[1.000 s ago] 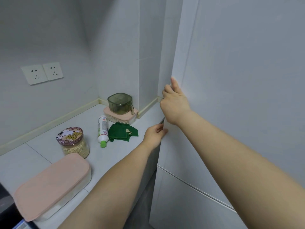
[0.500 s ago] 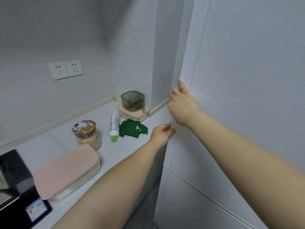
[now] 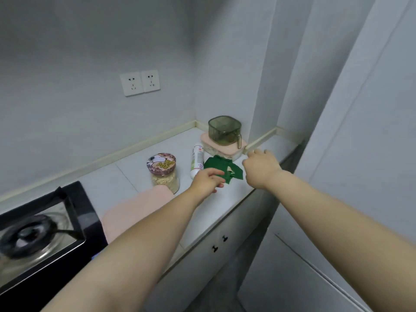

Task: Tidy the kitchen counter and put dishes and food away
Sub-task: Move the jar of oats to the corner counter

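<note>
My left hand hovers low over the white counter, fingers loosely spread, its fingertips at the near edge of a crumpled green cloth. My right hand hangs just right of the cloth with fingers loosely curled, and nothing shows in it. A white squeeze bottle lies on its side left of the cloth. Further left stands a jar of grains with a cartoon lid. Behind the cloth, a smoky green clear box sits on a pink-lidded container. A larger pink-lidded box lies under my left forearm.
A black gas stove fills the lower left. The tall white fridge door stands shut on the right, with a narrow gap to the counter. White cabinet doors with dark knobs lie below the counter edge. Two wall sockets are above.
Both hands have left the fridge door's edge and dropped left over the counter beside the green cloth. The view has swung left, bringing the stove into sight.
</note>
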The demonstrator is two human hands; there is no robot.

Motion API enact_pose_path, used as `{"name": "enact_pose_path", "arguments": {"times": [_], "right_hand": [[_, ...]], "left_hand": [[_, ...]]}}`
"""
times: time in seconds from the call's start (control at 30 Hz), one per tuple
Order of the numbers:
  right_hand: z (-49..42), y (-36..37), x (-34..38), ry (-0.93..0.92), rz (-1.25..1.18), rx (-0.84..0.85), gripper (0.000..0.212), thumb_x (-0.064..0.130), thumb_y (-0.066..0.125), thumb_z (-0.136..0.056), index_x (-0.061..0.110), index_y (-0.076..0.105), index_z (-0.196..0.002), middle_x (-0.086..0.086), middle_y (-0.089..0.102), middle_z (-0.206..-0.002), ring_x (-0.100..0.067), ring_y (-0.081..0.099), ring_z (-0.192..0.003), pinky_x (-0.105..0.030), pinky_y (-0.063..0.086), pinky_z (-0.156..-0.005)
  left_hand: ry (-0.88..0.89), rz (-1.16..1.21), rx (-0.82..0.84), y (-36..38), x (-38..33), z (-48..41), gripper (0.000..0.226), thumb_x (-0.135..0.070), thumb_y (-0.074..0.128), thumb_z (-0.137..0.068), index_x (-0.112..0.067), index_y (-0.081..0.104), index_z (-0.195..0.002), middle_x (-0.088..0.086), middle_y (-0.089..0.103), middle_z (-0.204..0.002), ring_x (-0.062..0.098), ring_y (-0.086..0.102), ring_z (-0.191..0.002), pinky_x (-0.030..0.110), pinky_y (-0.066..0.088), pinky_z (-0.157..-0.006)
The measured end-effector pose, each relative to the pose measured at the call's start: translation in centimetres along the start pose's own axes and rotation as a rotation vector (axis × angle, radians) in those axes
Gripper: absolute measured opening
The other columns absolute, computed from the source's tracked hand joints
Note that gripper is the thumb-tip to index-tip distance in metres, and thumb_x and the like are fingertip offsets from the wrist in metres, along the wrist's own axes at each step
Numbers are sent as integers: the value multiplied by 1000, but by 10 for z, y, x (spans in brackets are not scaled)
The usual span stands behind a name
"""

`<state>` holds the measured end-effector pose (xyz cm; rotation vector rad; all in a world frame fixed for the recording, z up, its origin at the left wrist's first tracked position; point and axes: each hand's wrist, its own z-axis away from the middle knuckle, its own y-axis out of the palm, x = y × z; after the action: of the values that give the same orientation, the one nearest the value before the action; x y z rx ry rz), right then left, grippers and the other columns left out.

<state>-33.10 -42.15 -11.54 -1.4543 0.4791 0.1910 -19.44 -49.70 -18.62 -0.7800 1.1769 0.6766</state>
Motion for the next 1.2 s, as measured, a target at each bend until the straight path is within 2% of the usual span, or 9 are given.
{"name": "enact_pose_path", "arguments": {"times": [0.27, 0.37, 0.47, 0.57, 0.73, 0.83, 0.93, 1.03, 1.2], "right_hand": [[-73, 13, 77, -57, -239, 93, 25, 13, 44, -87, 8, 57, -107, -11, 52, -115, -29, 49, -105, -32, 36, -79], [-96, 17, 104, -65, -355, 104, 28, 16, 46, -89, 8, 54, -114, -11, 51, -116, -28, 48, -105, -31, 38, -76], [-115, 27, 126, -65, -537, 92, 41, 17, 47, -89, 10, 48, -130, -12, 47, -126, -29, 47, -113, -36, 45, -85], [-139, 39, 145, -82, -796, 121, 53, 17, 54, -90, 11, 38, -140, -11, 43, -138, -27, 44, -125, -35, 42, -98], [-181, 58, 164, -39, -1340, 210, 78, 16, 73, -81, 14, 29, -145, -6, 43, -140, -18, 44, -124, -22, 39, -87], [-204, 79, 174, -63, -1449, 258, 80, 13, 78, -76, 12, 33, -142, -4, 48, -137, -17, 46, -123, -25, 41, -93], [-224, 97, 179, -177, -1461, 312, 85, 11, 81, -71, 9, 33, -141, -3, 50, -135, -17, 48, -124, -26, 42, -97], [-245, 113, 183, -269, -1482, 386, 96, 30, 85, -59, 15, 35, -140, 1, 55, -131, -13, 51, -121, -30, 46, -98], [-273, 128, 189, -255, -1673, 505, 99, 25, 86, -48, 14, 42, -136, -5, 59, -128, -21, 53, -119, -36, 49, -95]], "left_hand": [[-47, -98, -159, -119, 41, -26, 23, 0, 51, -90, -3, 64, -109, 6, 65, -82, 11, 59, -65, 16, 42, -52], [-4, -185, -235, -148, 56, -34, 25, 2, 48, -87, -8, 69, -96, 1, 65, -75, 15, 61, -69, 13, 46, -60], [22, -307, -409, -168, 72, -45, 24, -3, 52, -85, -21, 66, -86, -2, 66, -93, 19, 62, -90, 24, 45, -79], [-17, -270, -522, -179, 85, -59, 25, -15, 67, -83, -17, 52, -103, 3, 56, -114, 18, 55, -93, 26, 40, -76], [-151, -113, -277, -196, 96, -90, 99, -27, 88, -54, -14, 37, -138, -2, 51, -125, 14, 50, -113, 27, 42, -91], [-168, -173, -183, -206, 105, -105, 98, -33, 89, -41, -17, 49, -129, -4, 60, -124, 15, 56, -116, 33, 46, -100], [-180, -87, -54, -214, 108, -118, 80, -4, 86, -61, -15, 48, -130, 1, 61, -126, 18, 55, -119, 27, 47, -95], [-200, -82, 94, -223, 117, -128, 89, -8, 82, -56, -19, 43, -135, -2, 59, -128, 12, 54, -119, 25, 45, -97], [-190, 44, 41, -222, 124, -137, 86, 1, 79, -62, -11, 40, -137, 0, 58, -129, 13, 53, -119, 17, 44, -95]]}}
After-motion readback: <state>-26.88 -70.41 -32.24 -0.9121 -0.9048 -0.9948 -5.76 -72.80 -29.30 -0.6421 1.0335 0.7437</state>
